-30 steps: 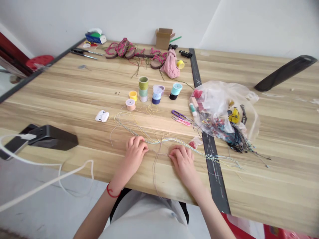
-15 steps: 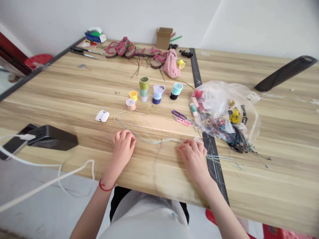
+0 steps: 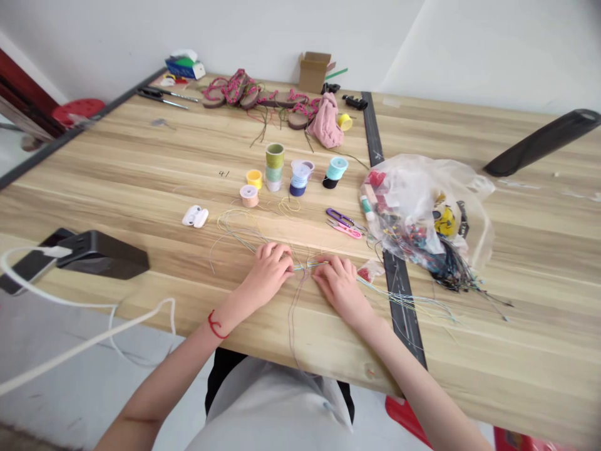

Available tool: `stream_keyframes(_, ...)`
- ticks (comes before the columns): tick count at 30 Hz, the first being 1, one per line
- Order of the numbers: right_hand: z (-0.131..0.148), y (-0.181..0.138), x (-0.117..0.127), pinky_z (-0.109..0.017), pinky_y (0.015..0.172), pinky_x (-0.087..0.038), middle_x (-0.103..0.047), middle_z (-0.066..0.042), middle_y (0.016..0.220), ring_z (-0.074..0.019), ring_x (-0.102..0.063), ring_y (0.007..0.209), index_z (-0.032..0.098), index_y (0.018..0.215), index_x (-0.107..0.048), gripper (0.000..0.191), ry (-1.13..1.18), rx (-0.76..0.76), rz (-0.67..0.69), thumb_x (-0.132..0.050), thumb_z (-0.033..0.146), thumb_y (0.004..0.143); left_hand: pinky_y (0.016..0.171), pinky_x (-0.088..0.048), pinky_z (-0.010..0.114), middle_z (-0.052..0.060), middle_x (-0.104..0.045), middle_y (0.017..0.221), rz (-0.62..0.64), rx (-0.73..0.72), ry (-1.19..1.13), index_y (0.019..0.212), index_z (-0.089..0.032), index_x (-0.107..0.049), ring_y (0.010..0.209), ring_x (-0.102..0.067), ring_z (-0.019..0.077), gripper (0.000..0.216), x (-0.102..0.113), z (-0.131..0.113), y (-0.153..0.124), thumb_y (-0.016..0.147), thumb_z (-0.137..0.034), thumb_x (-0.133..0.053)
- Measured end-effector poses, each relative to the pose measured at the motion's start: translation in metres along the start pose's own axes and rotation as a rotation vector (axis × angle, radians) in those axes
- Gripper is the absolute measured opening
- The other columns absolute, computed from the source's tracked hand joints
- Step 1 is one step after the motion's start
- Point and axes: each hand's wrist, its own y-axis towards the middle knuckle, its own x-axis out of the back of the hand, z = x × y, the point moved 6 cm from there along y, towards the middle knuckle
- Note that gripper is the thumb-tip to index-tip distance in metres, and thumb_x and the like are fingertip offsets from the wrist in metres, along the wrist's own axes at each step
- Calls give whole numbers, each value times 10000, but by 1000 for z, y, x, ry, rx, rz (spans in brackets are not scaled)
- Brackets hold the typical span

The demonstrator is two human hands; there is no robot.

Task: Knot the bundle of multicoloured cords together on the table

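From the head camera, both hands sit at the lower middle of the frame on a wooden tabletop (image 3: 141, 188), palms down. The left hand (image 3: 268, 273) and right hand (image 3: 339, 285) face each other, almost meeting over a bunch of thin threads (image 3: 305, 266). Each grip is narrow, with the fingers (image 3: 282, 254) curled down onto the strands. They cover the spot where the strands pass beneath, so I cannot tell whether the threads are pinched or only touched.

The long axis of the threads runs across the tabletop. From loose loops at centre left it passes under the hands, then slants down to the right across a black strip (image 3: 399, 288), with the ends fanning out at lower right. A few strands droop toward the near edge. Single colours are too fine to make out.

Above the hands stand spools of thread (image 3: 275, 166) in green, yellow, peach, blue and teal. Sandals with pink straps (image 3: 235, 91) lie at upper centre. To the right are small scissors (image 3: 340, 218) and a clear plastic bag (image 3: 427, 216), its crumpled contents partly hidden. At left lie a white earbud case (image 3: 195, 216) and a phone (image 3: 30, 266), partly covered by a black block (image 3: 101, 254). A red thread (image 3: 216, 327) circles the left wrist.
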Motion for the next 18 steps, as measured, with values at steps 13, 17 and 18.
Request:
stream_keyframes(13,-7,10,1,-489,948,-406,-592,-107,1126,-294,-476,1091,215,837,-580,80,175,-78,-79,-560,231,912,989,-372,467,51,-599,1160,-33,193,-112,830,-204,-653,1107,-451,265,50,-6,14,-1,862,-191,-689)
stream_keyframes(17,-9,8,3,-500,940,-412,-595,-114,1124,-298,-473,1082,211,823,-590,84,156,-82,-84,-560,232,898,969,-384,476,62,-600,1140,-82,284,-93,792,-195,-644,1118,-448,284,73,-4,21,-3,824,-147,-690)
stream_keyframes(18,-9,8,4,-502,938,-413,-596,-113,1125,-298,-474,1080,213,823,-592,85,152,-81,-85,-556,231,897,962,-388,477,66,-599,1132,-94,289,-84,787,-193,-642,1109,-451,284,74,-3,22,-4,824,-145,-684)
